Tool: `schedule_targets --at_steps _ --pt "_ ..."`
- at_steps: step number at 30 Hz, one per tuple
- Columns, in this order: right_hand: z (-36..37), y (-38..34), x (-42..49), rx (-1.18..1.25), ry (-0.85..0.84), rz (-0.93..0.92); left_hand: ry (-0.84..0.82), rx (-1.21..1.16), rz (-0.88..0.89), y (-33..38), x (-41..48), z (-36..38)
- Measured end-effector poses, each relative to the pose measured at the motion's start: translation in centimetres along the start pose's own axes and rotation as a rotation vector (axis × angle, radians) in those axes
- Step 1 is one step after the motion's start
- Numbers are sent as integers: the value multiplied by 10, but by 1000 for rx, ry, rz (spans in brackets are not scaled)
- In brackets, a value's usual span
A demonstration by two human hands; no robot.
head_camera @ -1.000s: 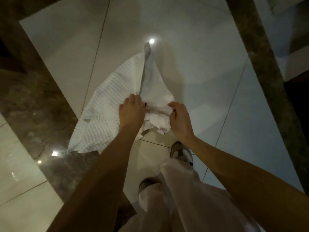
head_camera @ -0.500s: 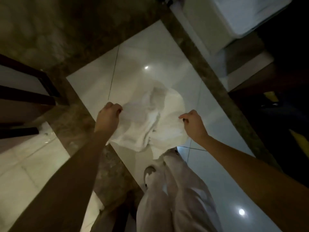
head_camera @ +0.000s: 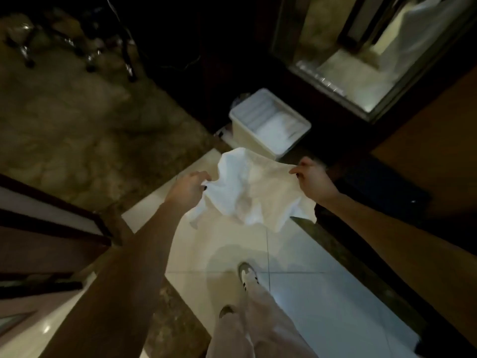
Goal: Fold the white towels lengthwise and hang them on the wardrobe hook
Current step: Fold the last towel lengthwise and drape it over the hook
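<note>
Person standing, both arms out, white towel [head_camera: 247, 192] stretched between the hands above the pale floor tiles [head_camera: 322, 306]. Left hand [head_camera: 187, 188] pinches one upper edge of the towel, fingers closed on the cloth; right hand [head_camera: 311, 178] pinches the opposite upper edge the same way. Hands apart, towel sagging and rumpled in the middle, lower part hanging loose and clear of the floor.

White bin [head_camera: 269, 125] sits on the floor just beyond the towel, more white cloth inside, likely other towels; count not readable.

Progress, judged: early. Towel is only opened out, no clean lengthwise fold visible yet. Left to do: bring the long edges together, smooth, carry to the hook. No wardrobe hook can be made out; dark wood panels beyond and to the right of the bin, too dim to tell. Nothing hung in view. Frame blurred and dark.
</note>
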State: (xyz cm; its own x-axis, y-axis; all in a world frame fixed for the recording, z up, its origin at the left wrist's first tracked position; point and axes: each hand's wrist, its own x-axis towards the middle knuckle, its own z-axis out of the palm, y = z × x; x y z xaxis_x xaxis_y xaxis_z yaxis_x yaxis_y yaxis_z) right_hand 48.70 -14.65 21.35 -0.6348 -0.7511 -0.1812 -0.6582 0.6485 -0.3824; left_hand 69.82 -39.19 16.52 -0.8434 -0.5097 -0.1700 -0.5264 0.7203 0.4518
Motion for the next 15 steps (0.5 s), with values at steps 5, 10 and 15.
schedule_targets --at_steps 5,10,15 --pt "-135 -38 -21 -9 217 -107 62 25 145 79 8 -89" --pt "-245 -59 -65 -10 440 -205 307 -177 221 150 7 -175" --pt "-332 -52 -108 3 612 -225 267 -396 315 235 5 -235"
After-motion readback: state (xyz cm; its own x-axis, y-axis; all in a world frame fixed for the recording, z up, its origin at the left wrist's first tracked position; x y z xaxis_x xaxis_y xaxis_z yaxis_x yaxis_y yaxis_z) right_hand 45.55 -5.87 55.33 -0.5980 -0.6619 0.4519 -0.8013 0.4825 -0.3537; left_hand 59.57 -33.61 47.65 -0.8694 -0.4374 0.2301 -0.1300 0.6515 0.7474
